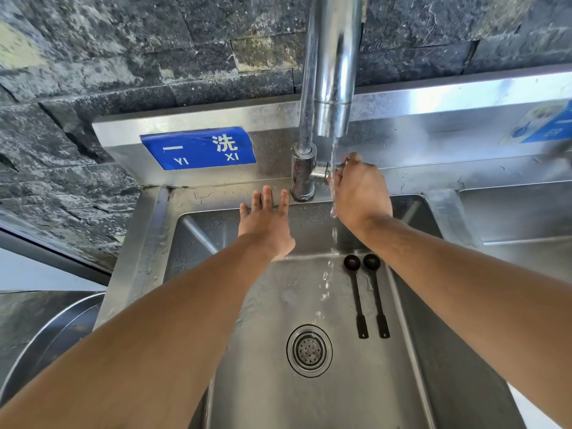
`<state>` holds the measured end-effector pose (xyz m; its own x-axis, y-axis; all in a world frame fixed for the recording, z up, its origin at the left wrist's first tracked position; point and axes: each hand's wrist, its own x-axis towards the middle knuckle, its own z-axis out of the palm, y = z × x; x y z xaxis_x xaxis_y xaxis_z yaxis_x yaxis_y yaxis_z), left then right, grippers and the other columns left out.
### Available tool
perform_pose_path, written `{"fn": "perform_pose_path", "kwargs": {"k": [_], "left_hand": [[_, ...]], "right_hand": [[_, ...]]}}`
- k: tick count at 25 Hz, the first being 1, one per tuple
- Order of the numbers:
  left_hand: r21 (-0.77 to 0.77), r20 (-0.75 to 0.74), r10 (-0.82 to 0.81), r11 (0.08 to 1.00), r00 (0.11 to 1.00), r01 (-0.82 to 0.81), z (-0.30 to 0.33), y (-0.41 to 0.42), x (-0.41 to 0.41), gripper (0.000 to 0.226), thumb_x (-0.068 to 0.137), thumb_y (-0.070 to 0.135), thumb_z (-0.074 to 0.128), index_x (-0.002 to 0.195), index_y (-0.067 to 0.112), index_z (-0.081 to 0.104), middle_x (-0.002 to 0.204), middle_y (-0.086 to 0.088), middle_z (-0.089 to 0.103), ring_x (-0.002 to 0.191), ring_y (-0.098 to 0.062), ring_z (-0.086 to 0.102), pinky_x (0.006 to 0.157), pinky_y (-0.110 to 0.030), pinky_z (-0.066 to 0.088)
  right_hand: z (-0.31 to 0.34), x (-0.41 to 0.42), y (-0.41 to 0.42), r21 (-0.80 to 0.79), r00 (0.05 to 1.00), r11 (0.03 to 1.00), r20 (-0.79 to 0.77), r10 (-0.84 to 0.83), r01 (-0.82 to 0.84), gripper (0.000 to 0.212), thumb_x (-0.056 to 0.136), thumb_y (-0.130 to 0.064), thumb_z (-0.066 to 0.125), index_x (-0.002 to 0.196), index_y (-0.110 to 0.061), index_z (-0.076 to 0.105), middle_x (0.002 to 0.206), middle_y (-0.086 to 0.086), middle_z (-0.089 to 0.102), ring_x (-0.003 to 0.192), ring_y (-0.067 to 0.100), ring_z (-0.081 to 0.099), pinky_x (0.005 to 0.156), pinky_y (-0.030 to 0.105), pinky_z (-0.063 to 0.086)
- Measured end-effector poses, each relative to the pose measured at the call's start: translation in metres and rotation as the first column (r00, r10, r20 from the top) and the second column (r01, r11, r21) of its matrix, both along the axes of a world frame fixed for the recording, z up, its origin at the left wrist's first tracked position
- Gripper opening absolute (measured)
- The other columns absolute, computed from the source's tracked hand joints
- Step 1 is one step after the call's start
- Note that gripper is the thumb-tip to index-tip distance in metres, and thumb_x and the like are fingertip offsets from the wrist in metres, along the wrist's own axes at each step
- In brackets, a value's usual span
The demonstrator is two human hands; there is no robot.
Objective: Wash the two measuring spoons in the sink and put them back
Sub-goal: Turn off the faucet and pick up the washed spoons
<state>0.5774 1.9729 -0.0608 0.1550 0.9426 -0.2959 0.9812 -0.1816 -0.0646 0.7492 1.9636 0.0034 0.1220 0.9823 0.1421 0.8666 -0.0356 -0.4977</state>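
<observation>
Two dark long-handled measuring spoons [366,297] lie side by side on the floor of the steel sink [263,320], bowls toward the back wall, right of the drain. Water streams from the chrome faucet [332,72] and lands just left of the spoons. My right hand [360,190] is closed around the faucet lever [340,165] at the tap's base, with water running past its fingers. My left hand [266,221] hovers flat over the back of the basin, fingers spread, holding nothing.
A round drain strainer [309,350] sits mid-basin. A blue sign [198,147] is fixed on the steel backsplash. A second basin [520,218] lies to the right. A large steel bowl rim [46,339] shows lower left. A dark stone wall rises behind.
</observation>
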Motion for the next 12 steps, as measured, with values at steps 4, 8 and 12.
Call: {"fn": "perform_pose_path", "kwargs": {"k": [4,8,12], "left_hand": [[-0.041,-0.009,0.008,0.999,1.0,-0.009,0.0059,0.0012,0.0041,0.098,0.091,0.037,0.057,0.157,0.02,-0.013,0.165,-0.018,-0.014,0.152,-0.038,-0.006,0.122,-0.058,0.013],[-0.067,-0.002,0.016,0.998,1.0,-0.016,0.0099,0.0027,0.0036,0.097,0.092,0.036,0.056,0.157,0.021,-0.014,0.165,-0.017,-0.016,0.153,-0.038,-0.006,0.122,-0.057,0.012],[-0.07,0.005,0.025,0.997,1.0,-0.024,0.0099,0.0016,0.0047,0.096,0.092,0.034,0.056,0.158,0.021,-0.013,0.165,-0.017,-0.015,0.153,-0.038,-0.006,0.122,-0.057,0.012]], "right_hand": [[0.0022,-0.0024,0.0006,-0.01,1.0,1.0,0.023,-0.018,0.018,0.016,0.103,-0.013,0.047,0.107,0.001,0.054,0.091,0.017,0.071,0.083,0.032,0.071,0.071,0.043,0.061],[0.0024,-0.004,-0.0005,0.003,1.0,1.0,0.014,-0.022,0.022,0.017,0.103,-0.012,0.044,0.105,0.001,0.054,0.09,0.019,0.07,0.08,0.033,0.071,0.069,0.042,0.061],[-0.0012,0.002,-0.0021,0.02,1.0,1.0,-0.02,0.0,0.0,0.019,0.101,-0.014,0.043,0.1,0.001,0.055,0.084,0.019,0.068,0.073,0.032,0.067,0.063,0.042,0.058]]}}
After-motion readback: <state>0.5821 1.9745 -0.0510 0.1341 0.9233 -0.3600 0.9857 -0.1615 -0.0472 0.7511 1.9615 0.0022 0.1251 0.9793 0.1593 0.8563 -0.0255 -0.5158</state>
